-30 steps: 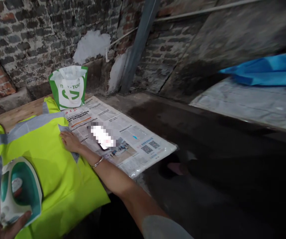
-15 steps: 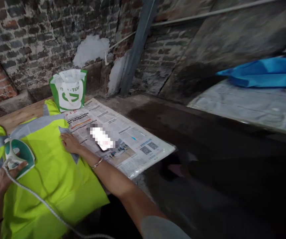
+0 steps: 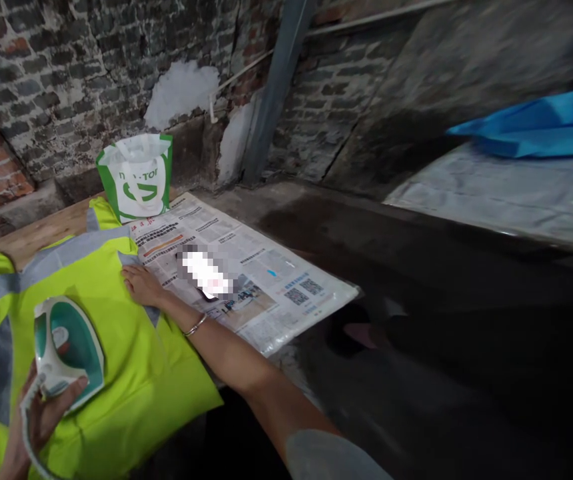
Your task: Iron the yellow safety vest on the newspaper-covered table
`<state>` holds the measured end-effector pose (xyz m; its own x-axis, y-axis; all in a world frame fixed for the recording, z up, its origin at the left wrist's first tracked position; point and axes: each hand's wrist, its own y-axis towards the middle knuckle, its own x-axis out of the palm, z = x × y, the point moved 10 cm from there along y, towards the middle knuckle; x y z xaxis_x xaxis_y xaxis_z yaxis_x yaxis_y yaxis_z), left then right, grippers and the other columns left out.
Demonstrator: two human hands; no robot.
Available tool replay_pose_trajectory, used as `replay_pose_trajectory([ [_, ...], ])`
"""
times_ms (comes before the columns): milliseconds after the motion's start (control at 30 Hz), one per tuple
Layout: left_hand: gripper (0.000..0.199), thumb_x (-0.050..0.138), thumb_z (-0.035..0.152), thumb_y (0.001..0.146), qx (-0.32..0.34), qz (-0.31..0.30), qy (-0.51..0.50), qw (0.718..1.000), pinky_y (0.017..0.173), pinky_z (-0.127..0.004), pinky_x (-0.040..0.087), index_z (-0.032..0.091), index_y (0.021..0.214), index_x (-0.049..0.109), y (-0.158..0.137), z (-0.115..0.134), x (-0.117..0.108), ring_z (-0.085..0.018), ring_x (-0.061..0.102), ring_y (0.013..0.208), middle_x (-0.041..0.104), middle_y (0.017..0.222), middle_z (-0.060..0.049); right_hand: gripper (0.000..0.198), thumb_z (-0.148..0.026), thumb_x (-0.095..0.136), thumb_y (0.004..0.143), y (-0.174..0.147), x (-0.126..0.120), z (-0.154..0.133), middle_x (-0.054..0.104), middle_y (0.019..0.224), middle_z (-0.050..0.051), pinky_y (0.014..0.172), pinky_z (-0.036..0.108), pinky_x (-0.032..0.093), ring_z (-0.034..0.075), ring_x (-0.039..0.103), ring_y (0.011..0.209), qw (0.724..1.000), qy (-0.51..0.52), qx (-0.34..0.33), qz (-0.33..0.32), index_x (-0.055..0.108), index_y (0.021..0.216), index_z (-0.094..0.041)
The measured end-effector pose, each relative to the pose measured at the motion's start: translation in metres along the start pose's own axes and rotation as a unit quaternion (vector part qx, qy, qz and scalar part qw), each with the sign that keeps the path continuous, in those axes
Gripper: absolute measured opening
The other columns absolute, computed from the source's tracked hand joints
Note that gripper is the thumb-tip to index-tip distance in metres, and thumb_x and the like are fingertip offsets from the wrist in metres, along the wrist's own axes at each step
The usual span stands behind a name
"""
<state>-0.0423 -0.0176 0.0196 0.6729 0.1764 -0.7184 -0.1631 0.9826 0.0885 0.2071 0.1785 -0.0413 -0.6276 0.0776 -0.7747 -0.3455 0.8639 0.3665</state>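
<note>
My left hand [image 3: 49, 413] is wrapped round the handle of a green-and-white clothes iron [image 3: 79, 347] at the lower left. The iron rests on a fluorescent yellow hi-vis garment [image 3: 131, 373] with grey bands, its pale cord trailing down past my left wrist. Laid over the garment's right edge, by a grey band, is my right hand [image 3: 141, 285], its fingers stretched out on the cloth. A bracelet [image 3: 196, 324] circles my right wrist.
Right of the garment, newspaper [image 3: 291, 267] under clear plastic covers the table, bearing a phone [image 3: 210, 293] with a blurred-out screen. A green-and-white bag [image 3: 139, 180] stands behind. Another surface [image 3: 491, 193] at the right carries blue material [image 3: 536, 127]. Brick walls enclose the corner.
My left hand has moved the iron right and toward me over the garment. My right hand stays in place on the cloth. The view has shifted slightly.
</note>
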Motion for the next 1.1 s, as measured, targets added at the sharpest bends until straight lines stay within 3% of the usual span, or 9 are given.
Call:
replay_pose_trajectory([
  [167,0.066,0.085,0.065,0.064,0.011,-0.056,-0.030,0.998,0.095,-0.045,0.065,0.028,0.119,0.076,-0.005,0.013,0.027,-0.037,0.077,0.108,0.078,0.123,-0.009,0.045,-0.018,0.049,0.099,-0.001,0.000,0.000,0.060,0.154,0.014,0.121,0.046,0.038,0.026,0.049,0.145,1.000,-0.003,0.003,-0.005,0.066,0.141,-0.015],
  [367,0.079,0.087,0.058,0.063,0.035,-0.054,-0.058,0.996,0.077,-0.036,0.065,0.020,0.129,0.068,0.069,0.046,0.042,-0.028,0.077,0.090,0.080,0.112,-0.008,0.048,-0.016,0.047,0.099,-0.001,0.001,0.000,0.057,0.157,0.017,0.122,0.048,0.038,0.027,0.049,0.147,1.000,-0.004,0.008,-0.022,0.063,0.144,-0.011],
  [500,0.074,0.084,0.054,0.067,0.053,-0.018,-0.029,0.998,0.081,-0.034,0.062,0.016,0.127,0.066,0.116,0.075,0.047,-0.026,0.076,0.091,0.079,0.110,-0.006,0.049,-0.016,0.052,0.096,0.000,0.000,0.000,0.058,0.156,0.017,0.121,0.047,0.038,0.028,0.050,0.145,1.000,-0.004,-0.002,-0.012,0.064,0.143,-0.013],
  [600,0.070,0.082,0.054,0.071,0.060,-0.008,-0.026,0.998,0.085,-0.035,0.061,0.015,0.127,0.065,0.126,0.088,0.052,-0.027,0.076,0.096,0.078,0.111,-0.007,0.048,-0.016,0.051,0.096,0.001,0.000,-0.001,0.060,0.154,0.017,0.121,0.048,0.039,0.028,0.051,0.143,1.000,-0.008,-0.005,-0.011,0.064,0.142,-0.013],
  [733,0.079,0.082,0.060,0.066,0.058,-0.003,-0.033,0.998,0.081,-0.039,0.064,0.016,0.129,0.065,0.104,0.081,0.051,-0.030,0.077,0.092,0.079,0.110,-0.010,0.046,-0.016,0.049,0.098,0.002,-0.003,-0.003,0.060,0.154,0.015,0.119,0.046,0.039,0.027,0.052,0.142,1.000,-0.021,-0.009,-0.007,0.064,0.141,-0.015],
  [867,0.083,0.085,0.063,0.062,0.056,-0.053,-0.042,0.996,0.080,-0.041,0.067,0.019,0.130,0.068,0.053,0.065,0.054,-0.032,0.078,0.094,0.079,0.117,-0.012,0.041,-0.017,0.052,0.098,0.002,-0.005,-0.003,0.060,0.154,0.014,0.119,0.044,0.040,0.026,0.053,0.141,1.000,-0.022,0.000,-0.010,0.066,0.137,-0.015],
  [1000,0.067,0.085,0.060,0.063,0.061,-0.073,-0.025,0.995,0.081,-0.044,0.068,0.023,0.118,0.077,0.002,0.060,0.055,-0.034,0.079,0.092,0.079,0.119,-0.011,0.041,-0.016,0.053,0.097,0.002,-0.006,-0.004,0.059,0.154,0.015,0.119,0.044,0.039,0.026,0.052,0.142,1.000,-0.007,0.001,-0.013,0.066,0.135,-0.015],
  [1100,0.056,0.086,0.057,0.064,0.088,-0.082,-0.012,0.993,0.090,-0.047,0.067,0.025,0.109,0.080,-0.013,0.066,0.059,-0.037,0.077,0.102,0.078,0.124,-0.011,0.044,-0.015,0.051,0.096,0.002,-0.004,-0.003,0.059,0.154,0.015,0.119,0.046,0.039,0.026,0.051,0.143,1.000,0.000,-0.003,-0.015,0.065,0.138,-0.015],
])
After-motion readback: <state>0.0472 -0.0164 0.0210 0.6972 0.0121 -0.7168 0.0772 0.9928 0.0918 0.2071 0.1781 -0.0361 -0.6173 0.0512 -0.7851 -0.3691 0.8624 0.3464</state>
